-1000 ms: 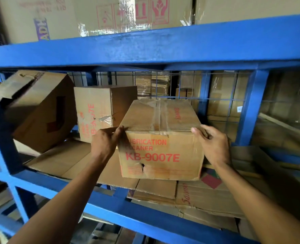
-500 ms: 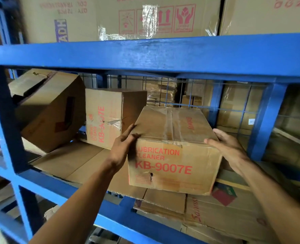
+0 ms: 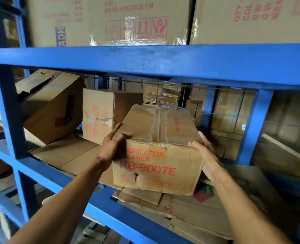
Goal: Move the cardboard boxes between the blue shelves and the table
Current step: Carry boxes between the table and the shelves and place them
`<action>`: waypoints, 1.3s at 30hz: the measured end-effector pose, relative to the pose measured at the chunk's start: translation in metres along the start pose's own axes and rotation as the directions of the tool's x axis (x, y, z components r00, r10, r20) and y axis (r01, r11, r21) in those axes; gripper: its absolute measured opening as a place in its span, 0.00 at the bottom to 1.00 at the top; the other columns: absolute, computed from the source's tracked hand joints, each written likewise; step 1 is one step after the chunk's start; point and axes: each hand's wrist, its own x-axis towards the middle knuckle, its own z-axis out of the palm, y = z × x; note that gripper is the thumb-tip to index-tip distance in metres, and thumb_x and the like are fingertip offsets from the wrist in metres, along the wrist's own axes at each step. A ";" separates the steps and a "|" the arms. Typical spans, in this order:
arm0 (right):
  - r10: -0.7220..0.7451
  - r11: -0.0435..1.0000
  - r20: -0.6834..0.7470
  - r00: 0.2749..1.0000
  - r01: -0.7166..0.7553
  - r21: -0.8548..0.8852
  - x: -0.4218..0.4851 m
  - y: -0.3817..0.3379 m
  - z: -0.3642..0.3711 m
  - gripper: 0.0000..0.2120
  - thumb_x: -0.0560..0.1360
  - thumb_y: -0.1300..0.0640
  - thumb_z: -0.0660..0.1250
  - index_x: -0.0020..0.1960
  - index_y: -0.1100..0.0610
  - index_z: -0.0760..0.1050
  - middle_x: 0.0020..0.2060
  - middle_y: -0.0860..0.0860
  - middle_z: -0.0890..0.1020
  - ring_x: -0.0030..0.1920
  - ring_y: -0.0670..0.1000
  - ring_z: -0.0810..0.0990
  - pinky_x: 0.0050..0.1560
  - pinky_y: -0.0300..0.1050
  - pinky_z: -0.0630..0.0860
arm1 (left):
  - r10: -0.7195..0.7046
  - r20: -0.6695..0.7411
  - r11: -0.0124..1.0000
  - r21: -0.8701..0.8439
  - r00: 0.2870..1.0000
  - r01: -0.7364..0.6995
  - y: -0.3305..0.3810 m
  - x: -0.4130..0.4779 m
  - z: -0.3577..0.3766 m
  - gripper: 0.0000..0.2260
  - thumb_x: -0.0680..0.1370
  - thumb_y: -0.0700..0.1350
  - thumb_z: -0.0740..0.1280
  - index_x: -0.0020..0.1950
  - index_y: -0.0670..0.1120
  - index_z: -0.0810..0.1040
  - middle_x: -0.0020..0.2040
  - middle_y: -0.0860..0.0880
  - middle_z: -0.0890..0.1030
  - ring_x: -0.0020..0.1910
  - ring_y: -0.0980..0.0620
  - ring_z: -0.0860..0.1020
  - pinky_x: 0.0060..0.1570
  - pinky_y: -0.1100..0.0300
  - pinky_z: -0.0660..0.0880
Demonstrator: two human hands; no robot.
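Note:
A taped cardboard box printed "KB-9007E" (image 3: 161, 162) sits on flattened cardboard at the front of the blue shelf (image 3: 145, 59), middle level. My left hand (image 3: 112, 147) presses its left side near the top corner. Against the right side lies my right hand (image 3: 205, 154), palm flat. Both hands clamp the box between them. Behind it to the left stands a second KB box (image 3: 100, 113), and a third box (image 3: 49, 106) leans tilted at the far left.
Large boxes (image 3: 128, 20) fill the shelf above. Flattened cardboard sheets (image 3: 189, 208) cover the shelf floor. A wire mesh (image 3: 225, 111) backs the shelf, with more cartons behind it. A blue upright post (image 3: 255, 127) stands right of the box.
The view has tilted up and moved closer. The box has come slightly forward toward the shelf's front edge, and my right hand has closed flat against its side.

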 end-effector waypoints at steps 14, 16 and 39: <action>-0.149 0.989 0.419 0.896 0.141 0.049 -0.108 -0.013 0.035 0.28 0.72 0.60 0.72 0.69 0.41 0.73 0.55 0.44 0.85 0.58 0.47 0.82 0.67 0.54 0.73 | 0.172 -0.368 0.974 0.203 0.914 -0.101 0.058 -0.190 -0.070 0.31 0.67 0.53 0.68 0.72 0.61 0.73 0.59 0.47 0.79 0.56 0.48 0.73 0.62 0.48 0.70; -0.136 0.991 0.481 0.866 0.120 0.064 -0.119 -0.012 0.058 0.38 0.69 0.56 0.74 0.77 0.47 0.65 0.59 0.45 0.83 0.61 0.46 0.80 0.70 0.55 0.72 | 0.192 -0.453 0.969 0.226 0.871 -0.096 0.067 -0.217 -0.088 0.31 0.67 0.52 0.68 0.71 0.61 0.74 0.61 0.50 0.79 0.59 0.48 0.75 0.61 0.51 0.70; -0.261 0.961 0.965 -0.002 -0.097 0.259 -0.425 -0.018 0.452 0.42 0.66 0.49 0.73 0.77 0.55 0.65 0.65 0.52 0.80 0.63 0.51 0.80 0.61 0.47 0.78 | 0.516 -0.854 0.851 0.520 0.074 0.073 0.213 -0.609 -0.295 0.30 0.69 0.47 0.71 0.72 0.53 0.74 0.53 0.61 0.85 0.52 0.60 0.82 0.51 0.64 0.78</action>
